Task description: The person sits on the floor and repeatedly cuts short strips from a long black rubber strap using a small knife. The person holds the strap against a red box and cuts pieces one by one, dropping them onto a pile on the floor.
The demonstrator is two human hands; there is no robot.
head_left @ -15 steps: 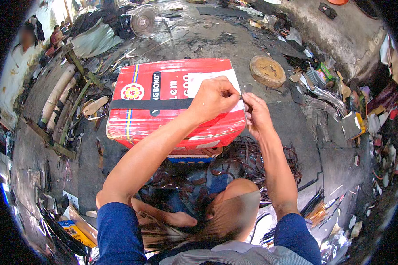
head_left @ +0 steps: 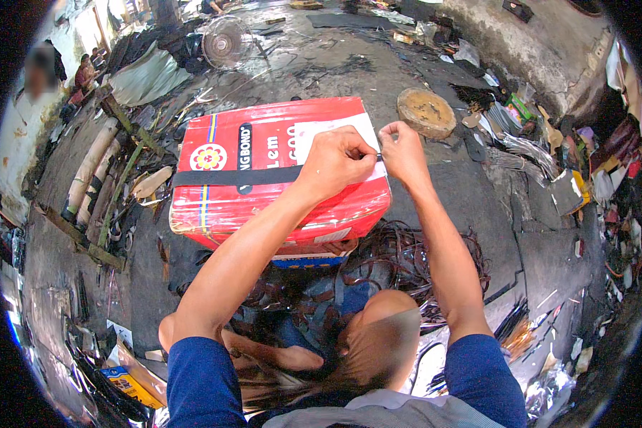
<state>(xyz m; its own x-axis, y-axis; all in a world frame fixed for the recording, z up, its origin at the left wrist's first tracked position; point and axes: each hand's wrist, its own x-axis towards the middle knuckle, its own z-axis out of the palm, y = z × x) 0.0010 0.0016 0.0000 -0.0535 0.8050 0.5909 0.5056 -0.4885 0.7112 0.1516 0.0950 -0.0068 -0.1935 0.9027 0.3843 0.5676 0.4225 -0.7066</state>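
Observation:
A red cardboard box [head_left: 285, 207] with shiny tape over it stands in front of me. Across its top lies a flat black strap [head_left: 228, 177], running from the left edge to my hands. My left hand [head_left: 335, 158] is closed in a pinch on the strap, above the white patch [head_left: 308, 137] on the box's right part. Just right of it, at the box's right edge, my right hand [head_left: 405, 155] is closed with bent fingers. A short dark end of the strap shows between the two hands, and the right fingers seem to grip it.
A round wooden block [head_left: 426, 114] lies beyond the box's right corner. Thin brown strips [head_left: 392, 257] are heaped below the box. Wooden poles [head_left: 93, 171] lie at left, scraps [head_left: 513, 128] at right. A fan [head_left: 222, 43] and people [head_left: 85, 71] are farther off.
My right hand has turned and risen slightly, its fingers now curled higher beside the left. The left hand keeps its pinch, with little movement. The view has shifted a little.

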